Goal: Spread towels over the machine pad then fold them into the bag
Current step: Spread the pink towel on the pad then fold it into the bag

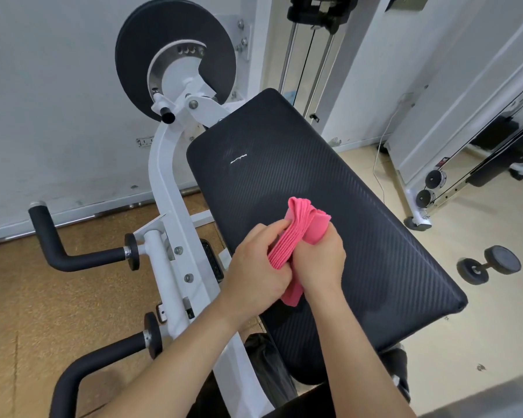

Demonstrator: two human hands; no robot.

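Our left hand (257,263) and right hand (320,260) both grip a bunched pink towel (287,239) over the machine pad (314,164).
Each hand's fingers curl round the towel's ridged folds, and the hands touch each other. The black pad stretches under and beyond them. Left of our left hand rises the white frame (163,176), right of our right hand a dumbbell (489,265) lies on the floor, and farthest off is a black disc (175,55).

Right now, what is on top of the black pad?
The pad is bare where visible. The left hand and right hand grip a bunched pink towel over it, hiding whether it touches.
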